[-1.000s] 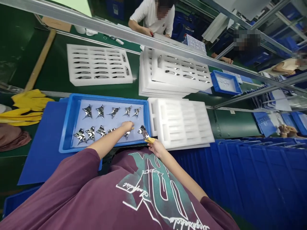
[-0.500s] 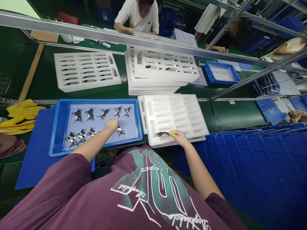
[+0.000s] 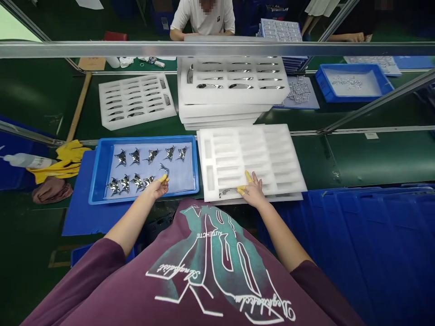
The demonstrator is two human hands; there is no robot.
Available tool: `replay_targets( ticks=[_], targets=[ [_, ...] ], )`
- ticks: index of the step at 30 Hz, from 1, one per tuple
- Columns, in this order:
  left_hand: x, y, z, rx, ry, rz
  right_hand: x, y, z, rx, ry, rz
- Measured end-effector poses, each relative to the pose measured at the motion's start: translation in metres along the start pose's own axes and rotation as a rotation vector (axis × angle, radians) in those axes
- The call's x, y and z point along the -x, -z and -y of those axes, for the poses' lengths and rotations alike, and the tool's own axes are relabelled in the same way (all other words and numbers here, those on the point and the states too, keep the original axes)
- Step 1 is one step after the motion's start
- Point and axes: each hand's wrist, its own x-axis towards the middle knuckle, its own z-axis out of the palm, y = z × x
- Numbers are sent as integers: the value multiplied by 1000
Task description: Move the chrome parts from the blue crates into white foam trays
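In the blue tray point(image 3: 93, 172), several shiny chrome star-shaped metal pieces lie in two rows on a pale liner. My left hand point(image 3: 157, 188), with yellow finger covers, is closed at the tray's near side, pinching one chrome piece point(image 3: 164, 169) that stands up from the fingertips. My right hand point(image 3: 254, 192) is over the near edge of the white foam tray point(image 3: 251, 154). Its fingers are spread, with yellow covers on some. A curved chrome piece point(image 3: 227, 192) lies in the lowest left slot, its right end by those fingertips; whether they touch is unclear.
Filled foam trays stand behind, one at left point(image 3: 136, 102) and a stack point(image 3: 231, 97) in the middle. A metal rail point(image 3: 217, 49) crosses above. Yellow gloves point(image 3: 68, 160) and a bottle point(image 3: 29, 160) are at left, blue crates point(image 3: 367, 235) at right. A person point(image 3: 204, 18) sits opposite.
My left hand has drawn back toward me with a chrome piece raised in its fingers. My right hand has spread its fingers from the piece, now lying flatter in the slot. The view has turned.
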Motion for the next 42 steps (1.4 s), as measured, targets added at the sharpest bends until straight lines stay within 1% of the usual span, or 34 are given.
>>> replay_targets(
  ticks=[3, 5, 8, 10, 16, 19, 22, 25, 26, 27, 29, 31, 33, 35, 38, 40, 42],
  targets=[
    [26, -24, 19, 99, 22, 107, -1, -3, 5, 50, 0, 6],
    [40, -41, 27, 108, 21, 193, -1, -3, 8, 71, -6, -1],
    [56, -62, 36, 30, -32, 317, -2, -1, 10, 77, 8, 4],
    [63, -74, 43, -73, -96, 371, -3, 2, 11, 75, 19, 19],
    [67, -99, 64, -504, -373, 374, -10, 7, 14, 92, 55, 61],
    [67, -108, 70, -640, -456, 390, -12, 3, 14, 91, 68, 65],
    [65, -116, 76, -710, -496, 413, -12, -1, 14, 86, 59, 68],
    [63, -123, 82, -788, -526, 396, -14, -1, 15, 106, 28, 75],
    [63, -124, 83, -831, -562, 374, -14, 0, 15, 103, 25, 82],
    [63, -125, 84, -893, -624, 345, -14, 3, 15, 89, 26, 89],
    [66, -127, 85, -1086, -802, 266, -14, 10, 14, 17, 25, 75],
    [69, -128, 86, -1320, -979, 186, -15, 18, 13, -120, -1, -6],
    [71, -130, 87, -1503, -1094, 133, -18, 24, 13, -313, -44, -106],
    [72, -132, 88, -1600, -1160, 111, -24, 30, 14, -523, -75, -149],
    [68, -134, 88, -1669, -1216, 108, -37, 36, 19, -744, -89, -146],
    [64, -135, 88, -1699, -1237, 116, -46, 41, 21, -794, -75, -135],
    [61, -136, 86, -1706, -1257, 119, -53, 44, 23, -768, -37, -82]
  ],
)
